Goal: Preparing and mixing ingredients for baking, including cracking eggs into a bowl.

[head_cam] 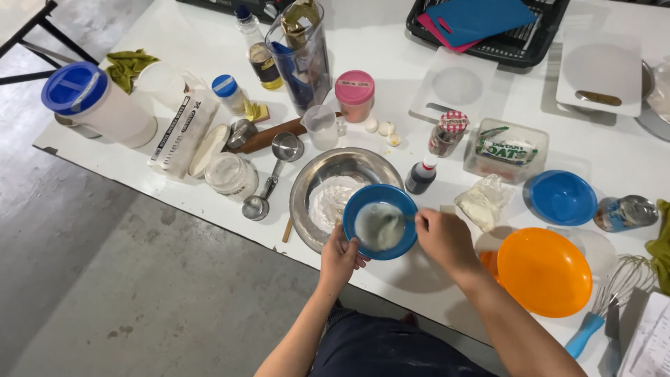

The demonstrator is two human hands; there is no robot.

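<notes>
Head view: left hand (340, 257) grips the blue bowl (380, 221) over a steel mixing bowl (328, 174). Right hand (444, 237) is closed on a utensil (399, 219) in the bowl's white liquid (377, 227).

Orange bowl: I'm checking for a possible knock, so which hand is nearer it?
Right. The right hand is just left of the orange bowl; the left hand is beyond the blue bowl.

Head camera looks steeply down, close over the white table (391, 42).

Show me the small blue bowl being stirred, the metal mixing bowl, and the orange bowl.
small blue bowl (363, 202), head view, left rim.
metal mixing bowl (314, 178), head view, bare inner wall.
orange bowl (544, 272), head view, inside centre.
</notes>
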